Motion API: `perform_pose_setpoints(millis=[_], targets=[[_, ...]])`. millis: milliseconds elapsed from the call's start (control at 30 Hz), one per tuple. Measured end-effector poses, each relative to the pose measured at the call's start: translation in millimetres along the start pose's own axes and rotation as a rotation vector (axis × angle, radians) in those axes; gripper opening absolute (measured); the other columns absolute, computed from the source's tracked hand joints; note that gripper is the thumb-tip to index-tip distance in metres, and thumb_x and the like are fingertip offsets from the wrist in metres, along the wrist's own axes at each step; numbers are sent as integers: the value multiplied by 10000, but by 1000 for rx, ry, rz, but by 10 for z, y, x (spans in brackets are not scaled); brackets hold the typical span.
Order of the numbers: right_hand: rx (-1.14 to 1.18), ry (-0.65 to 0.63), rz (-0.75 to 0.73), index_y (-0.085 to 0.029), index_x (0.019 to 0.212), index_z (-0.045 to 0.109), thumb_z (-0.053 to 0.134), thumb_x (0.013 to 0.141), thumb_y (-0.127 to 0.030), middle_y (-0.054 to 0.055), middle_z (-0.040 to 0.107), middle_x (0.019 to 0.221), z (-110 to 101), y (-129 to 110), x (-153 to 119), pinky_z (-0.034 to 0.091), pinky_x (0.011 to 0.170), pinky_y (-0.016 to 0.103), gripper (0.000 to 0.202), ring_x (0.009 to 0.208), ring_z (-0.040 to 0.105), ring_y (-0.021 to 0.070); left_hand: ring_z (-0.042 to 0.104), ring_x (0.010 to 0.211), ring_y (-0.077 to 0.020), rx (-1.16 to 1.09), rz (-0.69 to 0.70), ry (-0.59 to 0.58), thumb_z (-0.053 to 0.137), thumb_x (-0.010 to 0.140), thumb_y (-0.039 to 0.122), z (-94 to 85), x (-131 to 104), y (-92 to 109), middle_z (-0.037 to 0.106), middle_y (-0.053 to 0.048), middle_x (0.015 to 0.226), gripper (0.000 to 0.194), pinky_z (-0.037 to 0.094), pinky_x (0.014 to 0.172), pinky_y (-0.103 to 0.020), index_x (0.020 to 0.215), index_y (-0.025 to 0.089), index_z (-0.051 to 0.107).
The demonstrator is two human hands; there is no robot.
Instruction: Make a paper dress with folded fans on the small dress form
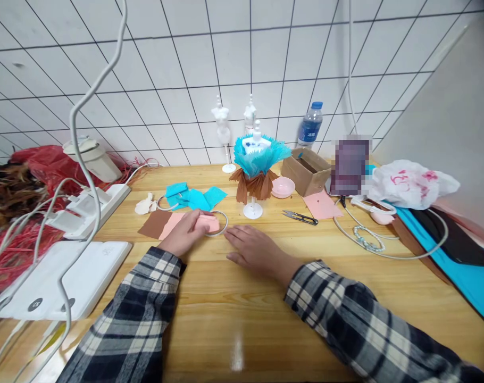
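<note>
My left hand (184, 233) is closed on a folded piece of pink crepe paper (209, 223), thumb and fingers at its left end. A brown paper piece (156, 224) lies left of that hand. My right hand (258, 251) rests palm down on the tabletop, fingers stretched out and holding nothing. Its fingertips are close to a pale curved cord (226, 219) at the pink paper's right end. Beyond the hands stands a small white mannequin (253, 210) dressed in ruffled turquoise paper (255, 159) over gathered brown paper (245, 187).
Turquoise paper pieces (196, 199) lie behind my left hand. Thread snips (301, 217), a pink bowl (283, 187), a cardboard box (306, 173) and a water bottle (310, 125) are to the right. A power strip (94, 213), white device (74, 274) and hanging cable (72, 122) occupy the left.
</note>
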State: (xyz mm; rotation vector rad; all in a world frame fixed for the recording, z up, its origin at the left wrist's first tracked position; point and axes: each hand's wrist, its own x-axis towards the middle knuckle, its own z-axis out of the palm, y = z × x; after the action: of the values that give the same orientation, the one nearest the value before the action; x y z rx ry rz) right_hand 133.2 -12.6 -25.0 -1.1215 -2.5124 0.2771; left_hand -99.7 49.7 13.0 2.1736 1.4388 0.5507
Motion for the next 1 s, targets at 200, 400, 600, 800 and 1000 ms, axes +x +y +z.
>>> perform_pose_setpoints(millis=[200, 400, 600, 800, 1000], targets=[[47, -113, -140, -159, 1417, 463, 378, 988, -461, 114, 447, 1495, 32, -77, 141, 290, 1147, 483, 531, 1389, 384, 271, 623, 877, -243, 111, 36, -153, 591, 720, 348, -59, 7, -180, 683, -45, 901, 216, 465, 779, -323, 879, 203, 604], [226, -94, -165, -233, 1186, 644, 318, 1017, -316, 22, 689, 1228, -221, 193, -244, 305, 1145, 433, 377, 1199, 585, 165, 614, 753, -215, 97, -18, -71, 597, 764, 419, 9, 50, -249, 663, -12, 762, 200, 426, 661, -285, 773, 219, 590], [123, -43, -5, -57, 1406, 465, 358, 1000, -395, 186, 469, 1461, -160, 290, -147, 327, 1144, 460, 540, 1378, 410, 267, 607, 729, -203, 32, -27, -49, 619, 757, 463, 99, 78, -204, 662, -9, 742, 253, 431, 657, -281, 745, 213, 584], [282, -111, -200, -151, 1350, 552, 292, 1020, -337, 67, 586, 1379, -165, 20, -287, 349, 1141, 315, 459, 1317, 489, 156, 621, 742, -205, -22, -59, 11, 635, 728, 462, 153, 86, -226, 683, -10, 776, 255, 455, 667, -291, 737, 218, 566], [153, -175, -163, -83, 1387, 504, 366, 1003, -368, 148, 496, 1451, -123, 25, -9, 292, 1173, 419, 497, 1382, 410, 242, 623, 762, -208, -42, -47, 33, 637, 720, 468, 196, 86, -231, 690, -23, 803, 262, 459, 687, -299, 742, 214, 577]])
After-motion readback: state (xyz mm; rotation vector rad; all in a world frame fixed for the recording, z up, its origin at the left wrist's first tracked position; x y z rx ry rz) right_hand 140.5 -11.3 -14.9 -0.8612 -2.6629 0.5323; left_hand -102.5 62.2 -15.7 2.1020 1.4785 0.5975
